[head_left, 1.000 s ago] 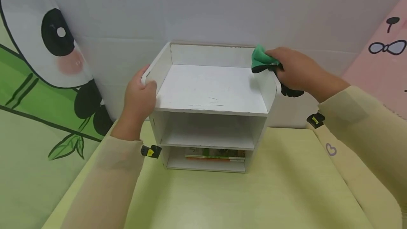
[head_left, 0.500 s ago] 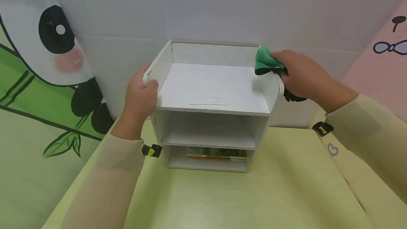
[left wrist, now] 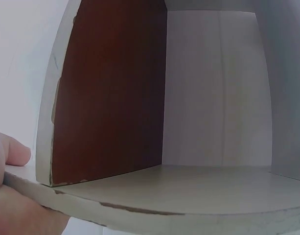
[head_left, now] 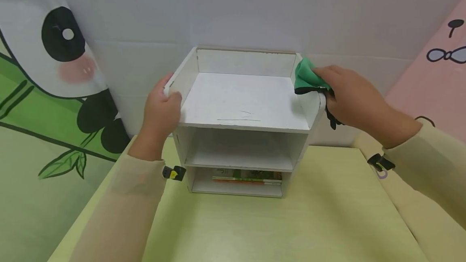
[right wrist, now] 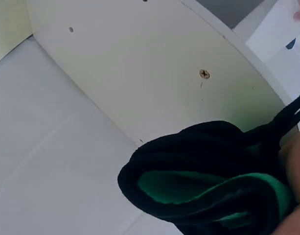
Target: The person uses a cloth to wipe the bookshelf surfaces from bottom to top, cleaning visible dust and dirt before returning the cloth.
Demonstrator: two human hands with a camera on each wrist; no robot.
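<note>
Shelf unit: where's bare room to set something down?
Free: top tier, between left hand and right hand; middle shelf, above books; table, in front of shelf unit. Crowded: bottom shelf, partly filled by books; left rim, gripped; right rim, under right hand's green cloth.

Pale grey wall (head_left: 251, 7) behind yellow-green tabletop (head_left: 247, 229), faintly shiny; green cartoon mural (head_left: 54, 114) at left, pink panel (head_left: 426, 86) at right.

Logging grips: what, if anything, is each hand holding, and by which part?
The left hand grips the shelf by the edge of its left side panel. The right hand holds a cloth by the fold over the right side panel.
</note>
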